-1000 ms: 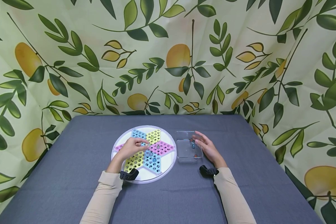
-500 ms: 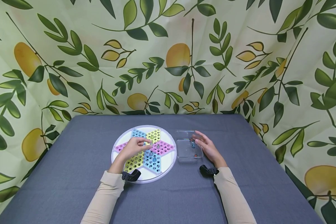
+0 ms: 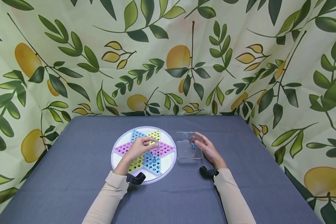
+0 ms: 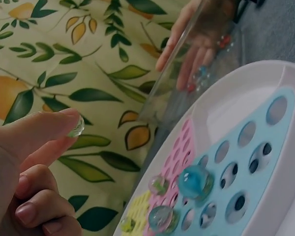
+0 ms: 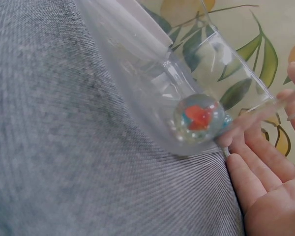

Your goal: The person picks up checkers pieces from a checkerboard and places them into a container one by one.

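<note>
My left hand [image 3: 141,147] hovers over the round white Chinese checkers board [image 3: 117,161], pinching a clear glass marble [image 4: 78,129] between thumb and forefinger. Its other fingers curl loosely below. On the board's star sit a blue marble [image 4: 194,182], a clear marble [image 4: 162,220], a marble with a green core [image 4: 159,185] and a greenish one [image 4: 128,224]. My right hand [image 3: 210,151] lies against the right side of a clear plastic box [image 3: 184,162], with relaxed fingers at its wall. In the box are a marble with red inside [image 5: 199,118] and blue marbles [image 3: 193,145].
The board and box stand side by side on a grey cloth-covered table [image 3: 168,202]. A curtain printed with leaves and fruit [image 3: 156,77] hangs behind and to the sides. Each wrist wears a black camera band, as on the left wrist band [image 3: 135,178].
My left hand has moved right across the board with the marble, from the star's middle toward the pink point. The right hand and the box have stayed in place.
</note>
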### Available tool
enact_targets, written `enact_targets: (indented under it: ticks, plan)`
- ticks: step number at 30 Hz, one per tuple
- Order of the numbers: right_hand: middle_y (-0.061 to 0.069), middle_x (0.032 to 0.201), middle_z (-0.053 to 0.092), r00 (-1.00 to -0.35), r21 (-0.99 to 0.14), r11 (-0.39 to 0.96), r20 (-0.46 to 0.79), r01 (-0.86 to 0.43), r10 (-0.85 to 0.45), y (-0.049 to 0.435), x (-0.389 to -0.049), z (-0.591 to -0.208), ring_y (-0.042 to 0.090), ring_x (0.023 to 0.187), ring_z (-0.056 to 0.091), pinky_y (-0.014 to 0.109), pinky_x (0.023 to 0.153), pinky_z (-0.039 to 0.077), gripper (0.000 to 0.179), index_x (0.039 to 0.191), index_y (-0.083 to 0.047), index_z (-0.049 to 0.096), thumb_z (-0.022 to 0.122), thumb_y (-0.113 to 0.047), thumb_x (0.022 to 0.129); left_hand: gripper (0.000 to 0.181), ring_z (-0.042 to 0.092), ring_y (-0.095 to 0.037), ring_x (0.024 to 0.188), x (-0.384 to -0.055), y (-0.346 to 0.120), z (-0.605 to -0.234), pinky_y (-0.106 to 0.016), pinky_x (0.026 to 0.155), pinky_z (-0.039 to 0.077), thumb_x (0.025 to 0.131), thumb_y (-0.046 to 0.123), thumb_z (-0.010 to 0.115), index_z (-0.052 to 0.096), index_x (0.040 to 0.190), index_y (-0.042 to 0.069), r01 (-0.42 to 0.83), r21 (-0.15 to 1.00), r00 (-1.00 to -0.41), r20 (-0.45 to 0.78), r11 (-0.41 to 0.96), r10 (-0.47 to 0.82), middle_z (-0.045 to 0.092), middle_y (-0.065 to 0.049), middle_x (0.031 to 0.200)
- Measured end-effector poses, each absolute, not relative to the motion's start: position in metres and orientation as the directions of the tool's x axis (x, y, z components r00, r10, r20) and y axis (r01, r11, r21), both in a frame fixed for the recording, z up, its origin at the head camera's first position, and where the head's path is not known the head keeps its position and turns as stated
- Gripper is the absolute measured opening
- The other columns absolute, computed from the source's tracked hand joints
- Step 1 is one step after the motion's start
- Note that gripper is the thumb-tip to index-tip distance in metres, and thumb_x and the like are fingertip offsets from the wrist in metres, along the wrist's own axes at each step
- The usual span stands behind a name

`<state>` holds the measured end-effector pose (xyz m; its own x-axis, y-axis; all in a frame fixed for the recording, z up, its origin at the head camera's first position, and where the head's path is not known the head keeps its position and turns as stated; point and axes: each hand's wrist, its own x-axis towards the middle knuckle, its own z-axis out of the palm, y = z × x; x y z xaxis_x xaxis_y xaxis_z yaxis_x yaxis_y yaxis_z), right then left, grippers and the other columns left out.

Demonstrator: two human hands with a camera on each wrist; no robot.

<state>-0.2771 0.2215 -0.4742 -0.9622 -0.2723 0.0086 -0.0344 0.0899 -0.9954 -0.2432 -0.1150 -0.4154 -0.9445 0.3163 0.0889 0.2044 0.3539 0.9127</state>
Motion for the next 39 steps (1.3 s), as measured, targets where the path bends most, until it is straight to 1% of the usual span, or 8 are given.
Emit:
enact_targets:
  ticks: [8,10,12,18,25,28,34,39]
  plan:
    - [0.024,0.155,0.031,-0.958,-0.996,0.076,0.025,-0.049,-0.285,0.222,-0.276,-0.474,0.003,0.128,0.048,0.003,0.094,0.037,0.059,0.153,-0.009,0.023,0.049,-0.021,0.101,0.03,0.022,-0.004,0.05,-0.244,-0.097,-0.414,-0.017,0.049,0.023,0.087,0.016,0.07,0.069,0.112,0.0,0.186,0.922,-0.936,0.061,0.339,0.346,0.023,0.008,0.054]
    - [0.024,0.154,0.031,-0.958,-0.996,0.07,0.027,-0.049,-0.285,0.222,-0.276,-0.473,-0.006,0.12,0.049,0.003,0.094,0.037,0.058,0.152,-0.008,0.023,0.048,-0.021,0.101,0.03,0.023,-0.004,0.05,-0.244,-0.095,-0.414,-0.017,0.049,0.023,0.086,0.016,0.07,0.069,0.111,0.0,0.188,0.922,-0.934,0.06,0.34,0.353,0.024,0.009,0.054]
    - [0.024,0.155,0.031,-0.958,-0.996,0.072,0.025,-0.048,-0.285,0.222,-0.277,-0.473,-0.004,0.122,0.049,0.003,0.094,0.037,0.059,0.152,-0.009,0.023,0.049,-0.021,0.101,0.029,0.023,-0.004,0.051,-0.244,-0.092,-0.415,-0.017,0.049,0.024,0.086,0.016,0.07,0.07,0.111,0.001,0.188,0.92,-0.935,0.059,0.344,0.351,0.025,0.009,0.054]
    - [0.022,0.155,0.032,-0.959,-0.995,0.085,0.019,-0.045,-0.283,0.221,-0.278,-0.473,0.016,0.137,0.042,0.003,0.094,0.037,0.059,0.152,-0.01,0.024,0.05,-0.023,0.101,0.028,0.024,-0.004,0.05,-0.245,-0.082,-0.418,-0.017,0.048,0.024,0.086,0.014,0.07,0.07,0.11,0.0,0.216,0.918,-0.927,0.087,0.331,0.365,0.026,0.008,0.054]
    - [0.023,0.154,0.032,-0.958,-0.996,0.077,0.022,-0.046,-0.284,0.221,-0.278,-0.474,-0.007,0.119,0.049,0.003,0.094,0.037,0.058,0.152,-0.009,0.024,0.049,-0.021,0.101,0.027,0.026,-0.002,0.05,-0.245,-0.067,-0.421,-0.015,0.048,0.024,0.085,0.011,0.07,0.07,0.108,-0.002,0.255,0.914,-0.911,0.119,0.315,0.394,0.026,0.01,0.054]
    - [0.023,0.154,0.032,-0.959,-0.995,0.087,0.022,-0.048,-0.282,0.221,-0.277,-0.474,0.0,0.125,0.049,0.003,0.094,0.036,0.058,0.152,-0.009,0.024,0.048,-0.021,0.101,0.027,0.026,-0.002,0.051,-0.245,-0.061,-0.424,-0.015,0.049,0.023,0.085,0.012,0.07,0.07,0.108,-0.002,0.25,0.915,-0.909,0.11,0.316,0.402,0.026,0.01,0.055]
    - [0.022,0.155,0.033,-0.962,-0.995,0.096,0.008,-0.035,-0.272,0.221,-0.277,-0.474,0.03,0.143,0.034,0.003,0.093,0.036,0.058,0.152,-0.01,0.025,0.049,-0.022,0.101,0.027,0.025,-0.003,0.053,-0.244,-0.049,-0.426,-0.016,0.05,0.022,0.086,0.014,0.069,0.07,0.108,-0.001,0.273,0.907,-0.9,0.123,0.32,0.419,0.026,0.009,0.055]
    - [0.022,0.155,0.032,-0.963,-0.995,0.093,0.004,-0.03,-0.27,0.221,-0.278,-0.474,0.035,0.145,0.029,0.002,0.093,0.036,0.059,0.152,-0.01,0.025,0.05,-0.022,0.1,0.025,0.025,-0.003,0.052,-0.243,-0.041,-0.428,-0.016,0.05,0.022,0.086,0.014,0.069,0.071,0.107,-0.001,0.297,0.898,-0.891,0.138,0.324,0.433,0.026,0.009,0.055]
